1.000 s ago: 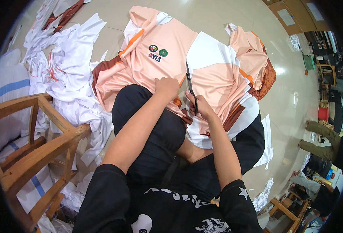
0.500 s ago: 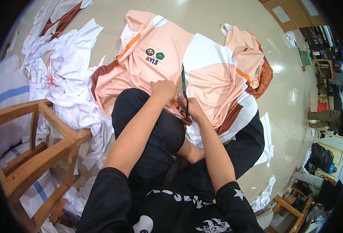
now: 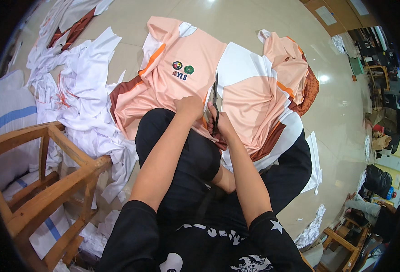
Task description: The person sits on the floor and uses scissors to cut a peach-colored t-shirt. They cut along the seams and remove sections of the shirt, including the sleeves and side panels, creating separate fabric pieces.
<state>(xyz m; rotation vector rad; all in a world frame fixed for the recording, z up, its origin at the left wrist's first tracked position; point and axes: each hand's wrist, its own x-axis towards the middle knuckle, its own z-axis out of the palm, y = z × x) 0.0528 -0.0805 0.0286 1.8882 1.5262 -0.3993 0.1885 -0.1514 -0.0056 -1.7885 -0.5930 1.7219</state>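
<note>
My left hand (image 3: pixel 189 107) is closed on the edge of a pale pink jersey piece (image 3: pixel 168 86) with orange trim, two small round and pentagonal emblems and printed lettering. My right hand (image 3: pixel 217 121) grips black scissors (image 3: pixel 215 95), blades pointing away from me along that piece's right edge. To their right lies a second piece (image 3: pixel 247 111), white on top and pink below, with maroon and orange bands, and a bunched pink and rust garment (image 3: pixel 293 61) beyond it. The fabric reaches over my crossed legs in black trousers.
White fabric scraps (image 3: pixel 86 77) pile at the left beside a wooden frame (image 3: pixel 66 186) and striped sacks (image 3: pixel 9 109). Tiled floor (image 3: pixel 331 118) surrounds the pieces. Cardboard (image 3: pixel 327 18) is at the upper right; other people (image 3: pixel 365 206), a black bag (image 3: pixel 374 179) and stools line the right.
My right hand and the scissors have shifted left and are more upright, closer to the left piece's edge. My left hand has moved slightly left. People at the far right have shifted.
</note>
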